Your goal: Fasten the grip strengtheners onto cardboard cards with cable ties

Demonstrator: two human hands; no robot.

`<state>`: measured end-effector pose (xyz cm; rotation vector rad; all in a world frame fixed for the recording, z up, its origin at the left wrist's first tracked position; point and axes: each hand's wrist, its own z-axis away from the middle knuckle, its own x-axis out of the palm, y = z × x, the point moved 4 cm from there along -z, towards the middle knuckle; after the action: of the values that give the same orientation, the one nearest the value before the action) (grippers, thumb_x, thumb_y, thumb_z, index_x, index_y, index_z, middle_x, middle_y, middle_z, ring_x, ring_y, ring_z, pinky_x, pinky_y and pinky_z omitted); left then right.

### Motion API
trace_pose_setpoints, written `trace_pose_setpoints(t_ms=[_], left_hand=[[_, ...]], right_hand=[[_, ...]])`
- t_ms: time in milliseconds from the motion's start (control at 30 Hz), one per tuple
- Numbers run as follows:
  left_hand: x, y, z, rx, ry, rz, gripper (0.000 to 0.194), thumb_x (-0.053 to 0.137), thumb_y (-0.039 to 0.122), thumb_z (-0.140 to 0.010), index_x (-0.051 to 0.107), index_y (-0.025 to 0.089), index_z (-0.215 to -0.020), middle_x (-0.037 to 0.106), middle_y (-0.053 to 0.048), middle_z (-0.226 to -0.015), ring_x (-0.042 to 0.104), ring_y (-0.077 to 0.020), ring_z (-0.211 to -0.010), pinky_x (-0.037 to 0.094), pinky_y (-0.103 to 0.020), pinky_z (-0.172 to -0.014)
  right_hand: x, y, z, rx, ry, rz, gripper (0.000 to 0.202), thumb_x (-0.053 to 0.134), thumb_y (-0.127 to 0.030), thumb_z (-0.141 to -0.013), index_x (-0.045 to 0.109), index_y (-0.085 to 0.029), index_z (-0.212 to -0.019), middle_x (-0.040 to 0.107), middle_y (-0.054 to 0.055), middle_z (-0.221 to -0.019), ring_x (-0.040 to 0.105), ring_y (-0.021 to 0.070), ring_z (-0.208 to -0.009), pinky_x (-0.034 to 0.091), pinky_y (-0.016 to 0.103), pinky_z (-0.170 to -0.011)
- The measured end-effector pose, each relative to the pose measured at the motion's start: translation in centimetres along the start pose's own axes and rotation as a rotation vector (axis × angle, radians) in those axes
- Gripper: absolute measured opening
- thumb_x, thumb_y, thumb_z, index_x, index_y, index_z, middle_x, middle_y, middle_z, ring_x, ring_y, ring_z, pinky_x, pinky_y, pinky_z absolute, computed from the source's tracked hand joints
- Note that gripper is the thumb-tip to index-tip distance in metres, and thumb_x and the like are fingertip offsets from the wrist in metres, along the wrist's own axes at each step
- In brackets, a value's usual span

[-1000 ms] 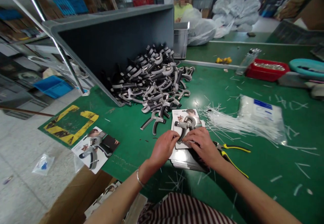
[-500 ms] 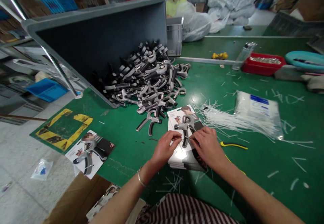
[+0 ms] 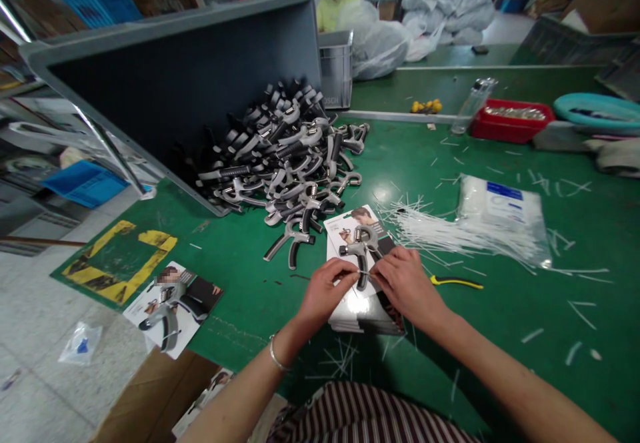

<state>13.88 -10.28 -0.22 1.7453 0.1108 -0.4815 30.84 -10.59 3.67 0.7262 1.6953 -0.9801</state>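
A grey and black hand grip strengthener [image 3: 367, 236] lies on a printed backing card [image 3: 336, 229], on top of a stack of such cards. A thin white cable tie [image 3: 364, 273] crosses one handle of the strengthener. On its left side, my left hand [image 3: 327, 289] pinches the tie between thumb and forefinger. My right hand [image 3: 407, 286] pinches it from the other side, its fingertips close to the handle. Another strengthener [image 3: 170, 306] rests on its own card at the table's left edge.
A tipped grey crate [image 3: 175, 49] spills a heap of hand grips [image 3: 295, 156]. Loose cable ties [image 3: 425, 229] spread beside their plastic bag [image 3: 505, 216]. Yellow-handled pliers [image 3: 457, 283] lie right of my hands. A red tray [image 3: 513, 123] stands farther back; a person [image 3: 340, 13] is behind.
My hands stay pinched at the cable tie, with the fingertips slightly nearer each other at the handle. The whole view has shifted a little.
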Motion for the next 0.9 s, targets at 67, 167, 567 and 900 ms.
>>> trace_pose_setpoints(t_ms=[67, 167, 567, 900], left_hand=[[0.0, 0.1, 0.0, 0.001, -0.013, 0.001, 0.008, 0.063, 0.025, -0.088, 0.069, 0.020, -0.087, 0.067, -0.003, -0.087, 0.062, -0.0154, -0.084, 0.046, -0.025, -0.078], [0.0, 0.3, -0.1, 0.016, -0.023, -0.008, 0.008, 0.063, 0.025, -0.088, 0.069, 0.020, -0.086, 0.067, -0.003, -0.086, 0.061, -0.0155, -0.084, 0.046, -0.026, -0.079], [-0.2, 0.3, -0.2, 0.017, -0.045, -0.017, 0.009, 0.063, 0.026, -0.089, 0.068, 0.019, -0.087, 0.067, -0.003, -0.086, 0.062, -0.0154, -0.083, 0.047, -0.026, -0.078], [-0.2, 2.8, -0.4, 0.190, -0.249, -0.473, 0.021, 0.048, 0.027, -0.098, 0.066, 0.017, -0.094, 0.068, -0.006, -0.092, 0.060, -0.0186, -0.090, 0.044, -0.032, -0.085]], right_hand=[[-0.2, -0.2, -0.1, -0.005, -0.004, 0.011, 0.018, 0.057, -0.023, -0.094, 0.065, -0.016, -0.080, 0.065, 0.006, -0.078, 0.045, 0.0232, -0.087, 0.026, 0.036, -0.079], [-0.4, -0.5, -0.3, -0.029, -0.006, 0.027, 0.020, 0.056, -0.022, -0.095, 0.064, -0.016, -0.079, 0.064, 0.007, -0.076, 0.045, 0.0232, -0.087, 0.025, 0.036, -0.078], [-0.5, -0.6, -0.3, -0.081, 0.009, 0.100, 0.018, 0.058, -0.020, -0.093, 0.063, -0.016, -0.077, 0.064, 0.007, -0.075, 0.045, 0.0231, -0.084, 0.026, 0.037, -0.075], [0.5, -0.4, -0.2, -0.102, 0.003, -0.120, 0.018, 0.051, -0.023, -0.097, 0.063, -0.016, -0.086, 0.064, 0.008, -0.085, 0.050, 0.0225, -0.087, 0.035, 0.034, -0.077]])
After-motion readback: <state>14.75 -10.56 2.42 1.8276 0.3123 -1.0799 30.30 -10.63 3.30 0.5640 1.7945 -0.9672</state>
